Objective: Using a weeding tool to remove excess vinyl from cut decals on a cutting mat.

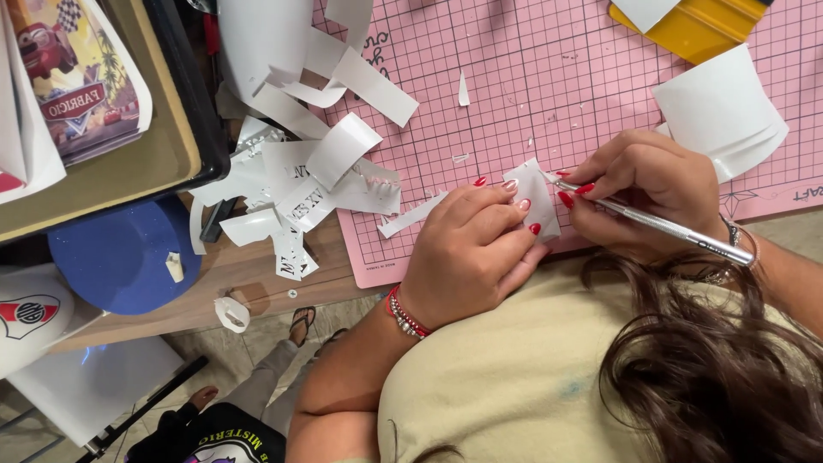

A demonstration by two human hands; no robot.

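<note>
My left hand [476, 249] presses its fingertips down on a small white paper piece [537, 195] lying near the front edge of the pink cutting mat [549, 86]. My right hand [647, 193] grips a slim silver craft knife [660, 227] like a pen. The knife's tip touches the top right corner of the paper piece, just beside my left fingertips. A narrow white strip [411, 216] lies on the mat to the left of my left hand.
A heap of white paper offcuts [296, 184] covers the mat's left edge and the wooden table. A curled white sheet [724, 111] and a yellow squeegee [694, 26] lie at the right. A blue disc [120, 257] and a tray [163, 154] are left. Another person's sandalled feet [300, 321] show below.
</note>
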